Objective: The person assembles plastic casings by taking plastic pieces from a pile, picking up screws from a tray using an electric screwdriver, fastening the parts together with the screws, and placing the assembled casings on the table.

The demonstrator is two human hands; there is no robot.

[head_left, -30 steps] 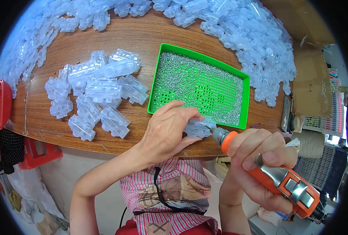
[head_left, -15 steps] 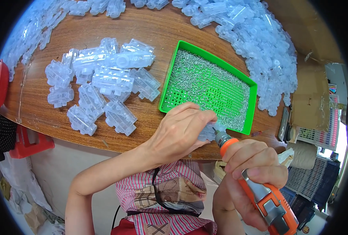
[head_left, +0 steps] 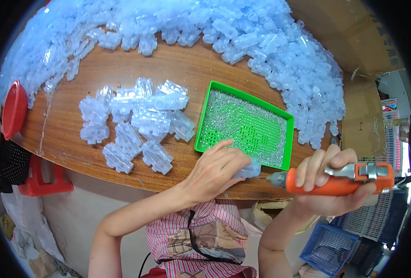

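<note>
Between the fingers of my left hand (head_left: 218,167) is a clear plastic housing (head_left: 250,170), held at the table's front edge just below the green tray (head_left: 289,139). My right hand (head_left: 328,180) is wrapped round an orange electric screwdriver (head_left: 302,181) with a silver lever along its side. The tool lies nearly level, its bit pointing left at the housing; whether the tip touches cannot be made out. Small silver screws (head_left: 228,104) cover much of the tray's perforated bottom. To the left rests a loose group of similar clear housings (head_left: 151,121).
A big heap of clear plastic parts (head_left: 177,21) curves along the table's far side. Cardboard (head_left: 360,106) walls the right end. At the left edge stands a red bowl (head_left: 15,110), with a red stool (head_left: 46,178) below. A blue crate (head_left: 328,248) sits low on the right.
The screwdriver has swung from a steep slant to nearly level, and its tip has drawn back rightward from the housing. My left hand keeps its hold. The whole view has shifted.
</note>
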